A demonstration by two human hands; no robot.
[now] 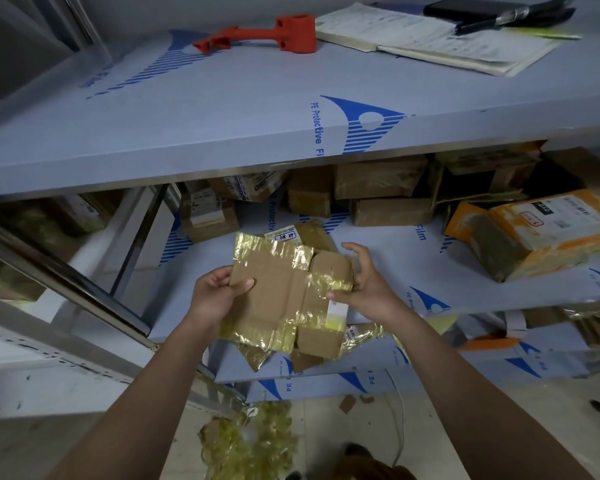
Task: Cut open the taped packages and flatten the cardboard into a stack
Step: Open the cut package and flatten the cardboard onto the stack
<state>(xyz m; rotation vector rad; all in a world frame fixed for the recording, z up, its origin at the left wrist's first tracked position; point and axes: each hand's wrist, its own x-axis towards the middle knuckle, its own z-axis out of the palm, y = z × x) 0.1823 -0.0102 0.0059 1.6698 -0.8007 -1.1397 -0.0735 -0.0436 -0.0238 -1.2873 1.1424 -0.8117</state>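
Now both hands (219,289) grip opened cardboard (284,292) w/ yellow tape

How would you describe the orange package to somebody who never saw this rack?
Look at the middle shelf of the rack, below the top shelf. At its right end lies the orange package. The other parcels there are plain brown cardboard.

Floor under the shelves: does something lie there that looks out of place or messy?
Yes. A crumpled heap of yellowish tape lies loose on the floor below the flattened cardboard, and small cardboard scraps are scattered near it. It looks like stripped waste, not stacked.
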